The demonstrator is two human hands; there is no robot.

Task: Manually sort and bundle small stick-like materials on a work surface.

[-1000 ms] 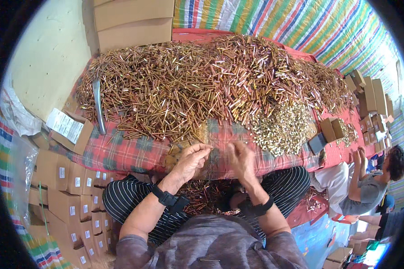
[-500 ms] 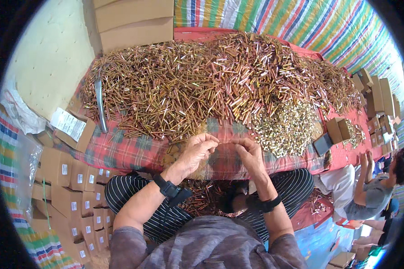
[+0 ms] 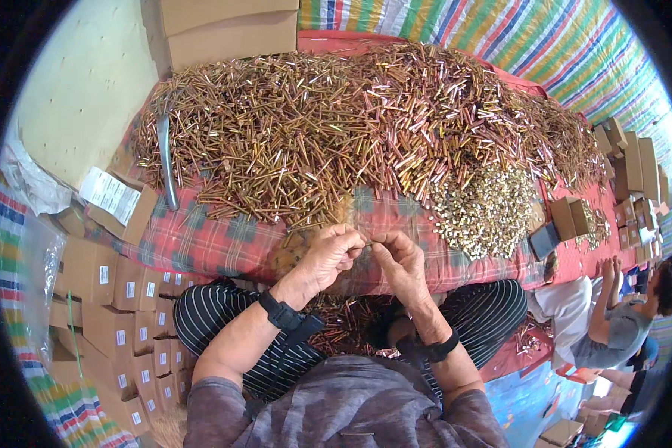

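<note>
Hands now together at mid-front, over the near edge of the cloth-covered tabletop (image 3: 209, 250). A second ago the right hand (image 3: 401, 263) was blurred and apart from the left hand (image 3: 328, 257); half a second ago a thin sliver spanned the gap between them. Now the gap has all but closed, fingertips nearly meeting.

Left fingers pinched, thumb against forefinger, on a small piece (image 3: 368, 243); right thumb and forefinger closed at its other side. Piece dark and tiny, mostly covered; kind cannot be told. It sits between the two hands, off the cloth.

Reading of the change: both hands now seem to be working on a single piece, so this looks like the close, fingertip part of the work.

Around: a broad heap of copper-coloured rods (image 3: 276, 142) beyond the hands; a mound of small brass-coloured pieces (image 3: 481, 213) forward and to the right, just beside the rods. A curved metal bar (image 3: 166, 160) lies at left, against the rods. These show no clear change.
</note>
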